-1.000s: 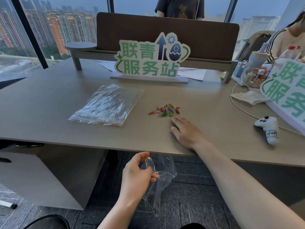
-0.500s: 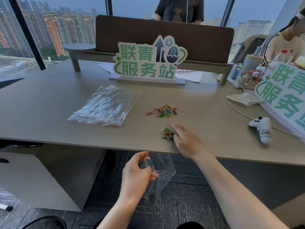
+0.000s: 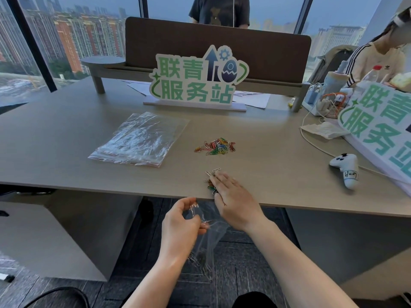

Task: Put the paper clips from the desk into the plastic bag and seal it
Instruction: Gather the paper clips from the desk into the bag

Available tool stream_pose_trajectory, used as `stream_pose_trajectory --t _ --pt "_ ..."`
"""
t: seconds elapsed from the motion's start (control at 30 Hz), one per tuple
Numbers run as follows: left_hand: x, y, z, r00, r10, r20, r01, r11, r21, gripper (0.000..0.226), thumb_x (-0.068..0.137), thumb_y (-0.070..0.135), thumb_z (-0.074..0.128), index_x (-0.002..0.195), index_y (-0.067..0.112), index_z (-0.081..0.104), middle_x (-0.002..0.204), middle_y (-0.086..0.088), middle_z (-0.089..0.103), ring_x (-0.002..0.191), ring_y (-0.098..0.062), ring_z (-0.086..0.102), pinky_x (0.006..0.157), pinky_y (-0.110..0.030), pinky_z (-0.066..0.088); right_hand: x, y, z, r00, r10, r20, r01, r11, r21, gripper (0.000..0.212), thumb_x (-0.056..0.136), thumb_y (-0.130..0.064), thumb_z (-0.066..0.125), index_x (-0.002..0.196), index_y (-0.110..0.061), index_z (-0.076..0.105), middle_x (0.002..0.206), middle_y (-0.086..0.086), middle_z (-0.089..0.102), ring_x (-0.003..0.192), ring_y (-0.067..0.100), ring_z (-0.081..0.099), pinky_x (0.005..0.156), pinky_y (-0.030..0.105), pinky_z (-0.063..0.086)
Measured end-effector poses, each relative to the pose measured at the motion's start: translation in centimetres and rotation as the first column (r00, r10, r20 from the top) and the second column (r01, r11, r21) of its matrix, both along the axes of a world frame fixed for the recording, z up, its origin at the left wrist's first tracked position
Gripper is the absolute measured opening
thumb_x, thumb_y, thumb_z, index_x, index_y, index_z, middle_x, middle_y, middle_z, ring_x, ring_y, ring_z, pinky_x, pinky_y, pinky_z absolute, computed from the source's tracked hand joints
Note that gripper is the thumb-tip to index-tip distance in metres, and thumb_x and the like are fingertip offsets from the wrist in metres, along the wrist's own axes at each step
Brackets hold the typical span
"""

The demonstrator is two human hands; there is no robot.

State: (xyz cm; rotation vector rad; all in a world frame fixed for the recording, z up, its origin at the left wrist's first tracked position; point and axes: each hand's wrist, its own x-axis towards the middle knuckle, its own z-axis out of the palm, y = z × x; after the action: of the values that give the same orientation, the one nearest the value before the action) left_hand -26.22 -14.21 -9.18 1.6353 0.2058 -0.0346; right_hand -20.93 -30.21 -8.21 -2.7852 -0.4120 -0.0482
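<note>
R hand (image 3: 233, 196) lies flat, fingers together, over a small batch of paper clips (image 3: 211, 184) at the desk edge (image 3: 155, 193), L hand (image 3: 180, 227) pinching the plastic bag (image 3: 209, 238) mouth just below, so a crooked sweep w/ the mouth sagging could drop clips on the floor, imo.

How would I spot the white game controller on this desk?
Start at the big green-lettered sign leaning at the desk's right end. Just in front of it lies the controller, white with dark buttons, the only such gadget there.
</note>
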Motion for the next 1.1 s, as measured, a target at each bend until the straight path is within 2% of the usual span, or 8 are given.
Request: stream_pose_trajectory --t 0.2,0.4,0.57,0.67,0.8,0.87,1.0,1.1 --pt "0.1 0.4 -0.1 1.0 0.027 0.012 -0.027 1.0 -0.012 0.039 0.09 -0.007 0.061 0.117 0.022 0.064 0.117 0.004 0.064 0.064 -0.02 0.076 0.065 -0.031 0.063 -1.9 1.6 -0.2 0.998 0.042 0.038 -0.043 0.999 0.027 0.054 0.1 -0.03 0.026 0.152 -0.022 0.016 0.161 -0.003 0.008 0.147 0.007 0.0 0.118 0.025 -0.003" --pt "0.1 1.0 -0.2 0.998 0.054 0.024 -0.053 0.997 -0.051 0.039 0.089 -0.008 0.06 0.114 0.021 0.066 0.115 0.0 0.068 0.079 -0.025 0.077 0.062 -0.027 0.061 -3.6 3.0 -0.2 0.994 0.079 0.079 -0.083 0.995 0.057 0.053 0.099 -0.027 0.028 0.151 -0.021 0.02 0.161 -0.004 0.014 0.147 0.006 0.003 0.117 0.022 -0.004" --pt "0.0 1.4 -0.4 0.997 0.064 0.031 -0.062 0.997 -0.052 0.04 0.09 -0.006 0.061 0.12 0.019 0.064 0.116 -0.001 0.068 0.085 -0.024 0.076 0.066 -0.03 0.063 -5.0 3.7 0.0 0.99 0.091 0.106 -0.104 0.987 0.126 0.052 0.096 -0.022 0.031 0.149 -0.021 0.031 0.158 -0.006 0.024 0.146 0.004 0.009 0.115 0.018 -0.003" --pt "0.0 1.6 -0.4 0.997 0.071 0.035 -0.069 0.997 -0.043 0.042 0.088 -0.005 0.063 0.123 0.019 0.064 0.118 -0.005 0.069 0.09 -0.021 0.075 0.071 -0.035 0.065 -5.7 3.9 0.3 0.993 0.089 0.075 -0.105 0.961 0.254 0.051 0.094 -0.018 0.032 0.144 -0.022 0.04 0.153 -0.008 0.035 0.143 0.002 0.021 0.116 0.018 0.01" --pt "-0.3 1.8 0.0 0.998 0.065 0.021 -0.064 0.997 -0.043 0.042 0.09 -0.006 0.061 0.124 0.018 0.062 0.116 0.003 0.065 0.068 -0.02 0.077 0.07 -0.034 0.064 -3.8 2.8 1.1 0.996 -0.037 0.078 0.0 0.902 0.432 0.048 0.094 -0.013 0.036 0.141 -0.02 0.044 0.146 -0.004 0.047 0.136 0.008 0.038 0.111 0.03 0.034" --pt "-0.4 1.9 0.3 0.998 0.056 0.01 -0.056 0.998 -0.038 0.042 0.091 -0.007 0.059 0.123 0.021 0.061 0.117 0.007 0.062 0.064 -0.021 0.077 0.07 -0.033 0.063 -1.7 1.9 1.8 0.991 -0.11 0.076 0.069 0.909 0.412 0.05 0.094 -0.01 0.037 0.142 -0.017 0.041 0.147 -0.001 0.045 0.136 0.011 0.038 0.111 0.029 0.033" --pt "-0.3 2.3 0.6 0.999 0.034 -0.005 -0.034 0.999 -0.028 0.042 0.092 -0.006 0.058 0.118 0.026 0.059 0.119 0.008 0.059 0.067 -0.025 0.078 0.077 -0.042 0.064 3.7 0.1 2.7 0.979 -0.204 -0.033 0.205 0.941 0.269 0.058 0.092 -0.015 0.04 0.149 -0.017 0.028 0.156 0.001 0.029 0.143 0.017 0.025 0.117 0.036 0.023" --pt "-0.2 2.5 0.8 1.0 0.01 -0.015 -0.01 1.0 -0.018 0.041 0.093 -0.007 0.056 0.119 0.024 0.06 0.118 0.009 0.059 0.067 -0.023 0.078 0.076 -0.038 0.064 7.7 -0.9 2.7 0.967 -0.24 -0.089 0.252 0.952 0.175 0.061 0.092 -0.022 0.04 0.151 -0.018 0.023 0.16 0.003 0.017 0.147 0.019 0.014 0.119 0.037 0.015"
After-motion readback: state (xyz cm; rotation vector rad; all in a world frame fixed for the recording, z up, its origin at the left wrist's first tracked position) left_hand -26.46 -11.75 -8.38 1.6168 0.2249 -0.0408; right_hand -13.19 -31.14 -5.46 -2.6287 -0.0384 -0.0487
